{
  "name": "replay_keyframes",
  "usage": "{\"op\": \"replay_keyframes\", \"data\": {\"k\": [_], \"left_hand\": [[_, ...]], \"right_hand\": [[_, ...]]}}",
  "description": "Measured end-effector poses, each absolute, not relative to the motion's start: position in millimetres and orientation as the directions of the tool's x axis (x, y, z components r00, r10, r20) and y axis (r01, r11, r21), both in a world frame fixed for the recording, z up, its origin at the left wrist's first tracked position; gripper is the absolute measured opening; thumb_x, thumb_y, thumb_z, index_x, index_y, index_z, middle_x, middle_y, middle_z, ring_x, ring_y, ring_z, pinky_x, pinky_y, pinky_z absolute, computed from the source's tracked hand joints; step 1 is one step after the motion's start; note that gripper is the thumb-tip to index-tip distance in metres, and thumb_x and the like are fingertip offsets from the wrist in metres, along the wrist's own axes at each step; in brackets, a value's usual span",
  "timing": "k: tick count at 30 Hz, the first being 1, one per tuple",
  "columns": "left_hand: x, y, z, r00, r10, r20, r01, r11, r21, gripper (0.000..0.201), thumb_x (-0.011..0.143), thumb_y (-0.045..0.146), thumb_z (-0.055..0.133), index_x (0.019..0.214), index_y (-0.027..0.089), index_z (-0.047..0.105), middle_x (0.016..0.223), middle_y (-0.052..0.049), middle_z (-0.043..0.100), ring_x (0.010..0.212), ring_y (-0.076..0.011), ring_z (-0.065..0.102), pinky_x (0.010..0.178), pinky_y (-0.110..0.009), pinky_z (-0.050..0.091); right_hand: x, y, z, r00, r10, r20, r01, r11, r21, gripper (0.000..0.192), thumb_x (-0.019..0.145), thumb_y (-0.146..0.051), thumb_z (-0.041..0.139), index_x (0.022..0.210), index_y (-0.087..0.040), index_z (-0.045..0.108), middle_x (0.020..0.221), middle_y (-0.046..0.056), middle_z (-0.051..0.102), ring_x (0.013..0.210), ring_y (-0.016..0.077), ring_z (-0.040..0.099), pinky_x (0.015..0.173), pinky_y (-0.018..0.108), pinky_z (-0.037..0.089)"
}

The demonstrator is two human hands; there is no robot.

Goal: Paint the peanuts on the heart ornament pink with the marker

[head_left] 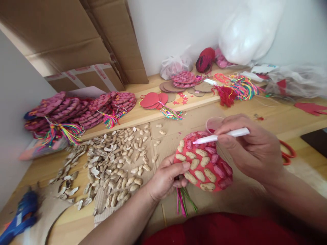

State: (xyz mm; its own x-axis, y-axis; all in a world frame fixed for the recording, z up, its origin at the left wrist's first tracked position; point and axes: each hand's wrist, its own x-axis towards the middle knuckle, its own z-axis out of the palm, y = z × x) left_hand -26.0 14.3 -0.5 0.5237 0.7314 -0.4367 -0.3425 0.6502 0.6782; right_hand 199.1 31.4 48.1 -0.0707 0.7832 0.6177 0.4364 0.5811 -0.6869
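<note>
Disc (204, 163) of red card, studded with peanut shells, sits tilted between both hands just above the table (255, 115), with a tassel (184, 200) of pink and green threads hanging from its lower edge under the left fingers. By my reading about half is painted: the shells on the side toward the right hand are already pink, while those on the side next to the left hand are bare tan and left to colour. Left hand (166, 177) clamps the disc's near-left rim, thumb on top and fingers curled beneath. Right hand (251, 149) is closed round a white brush (222, 136), whose pink tip touches a shell at the disc's top left. Beyond the brush tip, half hidden by the right fingers, stands a small cup (213, 123). Left of the left fingers lies a wide scatter of loose shells (112, 160) on cardboard, and farther off that way a heap of finished pink discs (81, 109) with rainbow tassels. Out past the right wrist, red scissors (288, 153) lie partly hidden; a blue glue gun (21, 214) lies far to the left.
</note>
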Motion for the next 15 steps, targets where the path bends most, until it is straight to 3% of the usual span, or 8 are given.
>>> {"op": "replay_keyframes", "data": {"k": [15], "left_hand": [[-25.7, 12.4, -1.3, 0.536, 0.736, -0.415, -0.33, 0.634, 0.699, 0.034, 0.069, 0.038, 0.086, 0.083, 0.014, 0.067, 0.061, 0.002, 0.064, 0.04, -0.0049, 0.05, 0.036, -0.015, 0.017]], "right_hand": [[197.9, 31.8, 50.3, -0.097, 0.777, 0.622, 0.382, 0.606, -0.697, 0.014, 0.088, -0.017, 0.068, 0.098, -0.026, 0.069, 0.09, 0.0, 0.068, 0.093, 0.0201, 0.067, 0.088, 0.041, 0.053]]}}
